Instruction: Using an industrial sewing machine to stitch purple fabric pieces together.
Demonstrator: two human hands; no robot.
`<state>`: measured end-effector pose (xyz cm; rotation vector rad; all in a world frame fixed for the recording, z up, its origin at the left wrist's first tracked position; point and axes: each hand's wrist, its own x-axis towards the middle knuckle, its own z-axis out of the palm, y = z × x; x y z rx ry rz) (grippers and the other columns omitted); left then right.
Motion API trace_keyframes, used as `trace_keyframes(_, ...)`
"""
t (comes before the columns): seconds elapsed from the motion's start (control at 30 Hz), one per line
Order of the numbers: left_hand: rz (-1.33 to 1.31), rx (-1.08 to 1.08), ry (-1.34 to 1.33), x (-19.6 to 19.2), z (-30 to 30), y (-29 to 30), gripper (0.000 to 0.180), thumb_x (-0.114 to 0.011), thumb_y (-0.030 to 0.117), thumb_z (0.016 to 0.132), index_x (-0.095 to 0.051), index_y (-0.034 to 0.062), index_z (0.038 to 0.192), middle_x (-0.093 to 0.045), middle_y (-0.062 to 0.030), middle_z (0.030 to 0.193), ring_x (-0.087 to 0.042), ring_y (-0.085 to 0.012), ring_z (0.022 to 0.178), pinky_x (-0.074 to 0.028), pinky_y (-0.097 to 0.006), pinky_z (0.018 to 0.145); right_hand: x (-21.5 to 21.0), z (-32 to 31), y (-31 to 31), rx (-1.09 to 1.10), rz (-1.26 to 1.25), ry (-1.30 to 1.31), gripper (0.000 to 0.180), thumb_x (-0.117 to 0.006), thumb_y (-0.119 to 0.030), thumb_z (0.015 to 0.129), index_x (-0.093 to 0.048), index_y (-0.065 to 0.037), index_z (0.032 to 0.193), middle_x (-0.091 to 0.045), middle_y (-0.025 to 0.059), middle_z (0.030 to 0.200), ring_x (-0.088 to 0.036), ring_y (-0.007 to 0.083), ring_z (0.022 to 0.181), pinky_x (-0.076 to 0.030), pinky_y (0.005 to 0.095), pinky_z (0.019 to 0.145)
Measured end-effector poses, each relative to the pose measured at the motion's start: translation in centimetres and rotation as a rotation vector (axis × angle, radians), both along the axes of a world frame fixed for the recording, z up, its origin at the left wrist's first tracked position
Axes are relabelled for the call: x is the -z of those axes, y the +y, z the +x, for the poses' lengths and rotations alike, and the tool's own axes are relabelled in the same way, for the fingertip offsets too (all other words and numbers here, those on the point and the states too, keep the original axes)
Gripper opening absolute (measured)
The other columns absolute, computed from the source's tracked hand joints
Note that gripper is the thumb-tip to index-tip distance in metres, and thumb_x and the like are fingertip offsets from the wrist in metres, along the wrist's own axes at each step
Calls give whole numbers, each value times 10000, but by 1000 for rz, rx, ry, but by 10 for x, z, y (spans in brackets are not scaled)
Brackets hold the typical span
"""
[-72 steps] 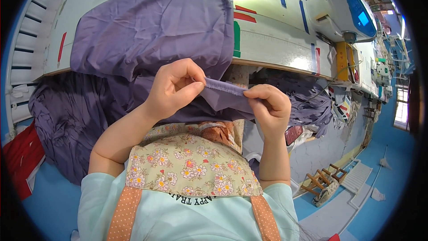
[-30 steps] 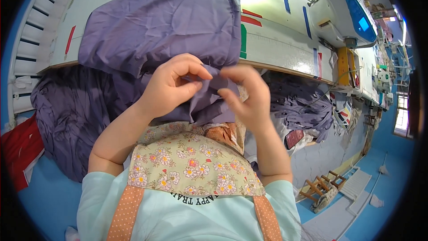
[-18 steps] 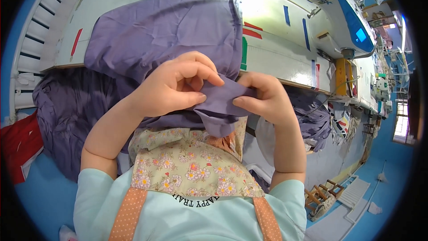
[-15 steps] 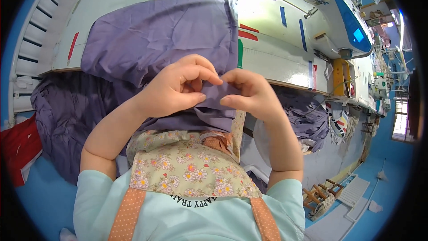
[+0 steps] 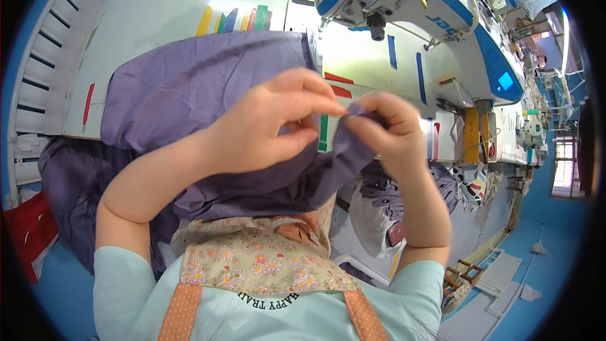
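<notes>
The white worktop [image 5: 189, 0] spreads out beyond both hands, with coloured strips of tape on it. A white and blue sewing machine [image 5: 404, 6] stands on it just past the right hand [image 5: 385, 132]. A large purple cloth [image 5: 189, 88] lies on the worktop under and beyond the left hand [image 5: 265, 129], and runs down over the near edge toward the person's flowered apron [image 5: 259, 259], which is below both hands. More purple cloth hangs off the worktop edge well to the left of the left hand.

Both hands are raised close together, fingertips nearly meeting. The left hand is curled, thumb and forefinger pinched on a fold of the purple cloth. The right hand is likewise curled tight, its thumb and fingers gripping the same fold just beside the left fingertips.
</notes>
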<state>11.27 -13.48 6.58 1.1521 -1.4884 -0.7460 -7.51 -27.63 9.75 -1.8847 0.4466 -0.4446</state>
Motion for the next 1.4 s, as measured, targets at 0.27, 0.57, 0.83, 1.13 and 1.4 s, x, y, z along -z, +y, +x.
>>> trace_keyframes(0.27, -24, -152, -834, 42, 48, -76, 433, -670, 63, 744, -614, 80, 1173, -599, -55, 1240, -607, -304, 1087, -522, -420, 891, 40, 44, -69, 85, -100, 204, 156, -757, -70, 828, -688, 5, 945, -673, 42, 786, -577, 76, 718, -475, 249, 653)
trace_keyframes(0.57, -94, -123, -831, 58, 61, -77, 471, -696, 94, 737, -603, 59, 1197, -566, -94, 1283, -543, -302, 1202, -444, -429, 1042, 65, 79, -87, 152, -224, 359, 202, -755, -177, 855, -684, -16, 954, -668, 36, 801, -591, 109, 726, -488, 265, 698)
trace_keyframes(0.83, -77, -74, -784, 56, 60, -67, 506, -718, 103, 721, -593, 49, 1209, -560, -108, 1299, -542, -303, 1214, -443, -429, 1046, 60, 89, -85, 207, -254, 477, 213, -746, -204, 850, -712, -25, 959, -725, 59, 832, -649, 111, 737, -511, 270, 708)
trace_keyframes(1.13, -14, -39, -702, 51, 65, -72, 705, -756, 130, 700, -510, 55, 1357, -558, -106, 1289, -540, -311, 1188, -442, -426, 1037, 61, 95, -83, 246, -236, 478, 220, -714, -227, 862, -708, -17, 927, -700, 30, 784, -613, 83, 717, -482, 259, 685)
trace_keyframes(1.4, 6, -38, -745, 50, 64, -78, 700, -745, 170, 719, -510, 62, 1369, -552, -87, 1202, -542, -302, 1095, -458, -420, 986, 72, 98, -84, 270, -149, 407, 197, -701, -196, 881, -686, 0, 904, -689, -3, 806, -575, 57, 741, -464, 245, 691)
